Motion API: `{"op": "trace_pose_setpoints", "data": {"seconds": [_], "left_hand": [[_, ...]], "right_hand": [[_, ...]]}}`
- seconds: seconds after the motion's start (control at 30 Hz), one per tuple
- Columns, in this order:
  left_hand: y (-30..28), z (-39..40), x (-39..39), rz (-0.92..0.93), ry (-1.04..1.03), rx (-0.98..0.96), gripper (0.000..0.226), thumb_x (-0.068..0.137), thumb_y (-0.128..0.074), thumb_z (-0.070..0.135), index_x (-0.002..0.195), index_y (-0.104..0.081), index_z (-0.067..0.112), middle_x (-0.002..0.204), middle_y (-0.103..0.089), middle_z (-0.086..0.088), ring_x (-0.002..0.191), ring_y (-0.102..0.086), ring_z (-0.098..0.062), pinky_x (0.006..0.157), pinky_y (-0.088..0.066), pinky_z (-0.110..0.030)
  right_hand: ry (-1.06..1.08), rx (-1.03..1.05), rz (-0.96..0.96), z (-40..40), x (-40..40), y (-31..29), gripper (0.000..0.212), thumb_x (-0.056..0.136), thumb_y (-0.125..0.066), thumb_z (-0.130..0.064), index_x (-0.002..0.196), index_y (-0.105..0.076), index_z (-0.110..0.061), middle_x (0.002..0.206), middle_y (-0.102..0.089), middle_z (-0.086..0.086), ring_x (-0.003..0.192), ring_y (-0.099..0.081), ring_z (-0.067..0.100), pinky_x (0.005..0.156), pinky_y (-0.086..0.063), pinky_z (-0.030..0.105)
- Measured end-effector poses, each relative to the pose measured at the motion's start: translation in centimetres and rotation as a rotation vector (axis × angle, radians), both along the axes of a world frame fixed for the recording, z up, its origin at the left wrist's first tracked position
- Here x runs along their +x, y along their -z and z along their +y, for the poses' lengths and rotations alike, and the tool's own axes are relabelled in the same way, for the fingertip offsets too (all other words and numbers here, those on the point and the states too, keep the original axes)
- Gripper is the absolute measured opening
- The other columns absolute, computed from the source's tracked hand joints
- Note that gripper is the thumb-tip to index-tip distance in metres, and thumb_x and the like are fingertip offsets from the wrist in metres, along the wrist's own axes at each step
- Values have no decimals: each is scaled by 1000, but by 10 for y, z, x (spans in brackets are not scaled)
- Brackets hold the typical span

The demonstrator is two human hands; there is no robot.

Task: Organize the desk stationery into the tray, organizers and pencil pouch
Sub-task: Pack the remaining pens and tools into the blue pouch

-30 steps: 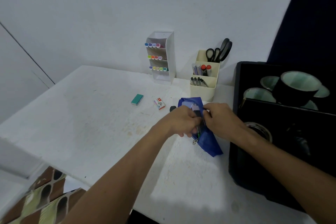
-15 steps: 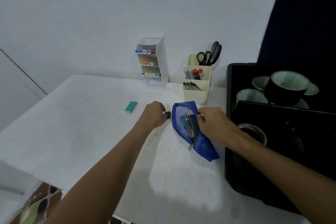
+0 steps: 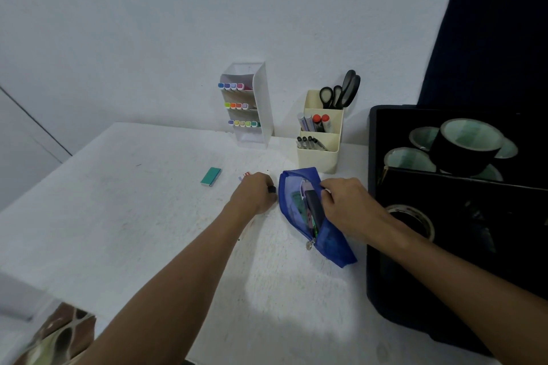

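Blue mesh zip pouch (image 3: 318,216) is seen right of centre in the head view, lying on the white desk (image 3: 118,216) just beside the black tray (image 3: 374,187) at the right edge. Its mouth is held open by the right hand (image 3: 348,207), whose fingers are pinched on the upper lip of the fabric. Dark and green items are already lodged inside.

At the centre of the frame, the left hand (image 3: 255,193) is curled over a small black object (image 3: 271,189), which is gripped at the fingertips; what the object is cannot be told. A red-and-white eraser (image 3: 243,176) is partly hidden just behind that hand, and a teal rectangular eraser (image 3: 211,176) lies further left, apart from everything.

In the upper middle, a white tiered marker rack (image 3: 261,104) and a cream compartment organizer (image 3: 320,139) holding black-handled scissors (image 3: 341,92) are stood against the wall. Rolls of black tape (image 3: 465,145) are kept in the tray.

The step in hand is judged to be the carrying of the small black object to the pouch. It could be dropped if only lightly gripped, since it is small. The pouch mouth could sag shut if the right hand's pinch slackened, and the item would then be blocked. The two erasers could be overlooked, being partly screened or set apart.
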State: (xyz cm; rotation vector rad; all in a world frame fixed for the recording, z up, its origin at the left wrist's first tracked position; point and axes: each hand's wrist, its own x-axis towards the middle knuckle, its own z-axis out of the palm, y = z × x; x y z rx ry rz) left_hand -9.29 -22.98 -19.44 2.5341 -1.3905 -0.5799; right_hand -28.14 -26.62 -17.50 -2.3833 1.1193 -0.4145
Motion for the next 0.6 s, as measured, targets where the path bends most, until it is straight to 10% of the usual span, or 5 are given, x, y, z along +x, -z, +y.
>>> {"op": "trace_pose_setpoints", "data": {"seconds": [0.6], "left_hand": [[-9, -7, -29, 480, -281, -161, 22, 82, -68, 22, 88, -66, 2, 77, -70, -16, 61, -65, -23, 57, -58, -29]], "right_hand": [[22, 6, -3, 0, 1, -1, 26, 98, -38, -16, 98, -62, -5, 96, -63, 12, 76, -56, 21, 65, -45, 27]]}}
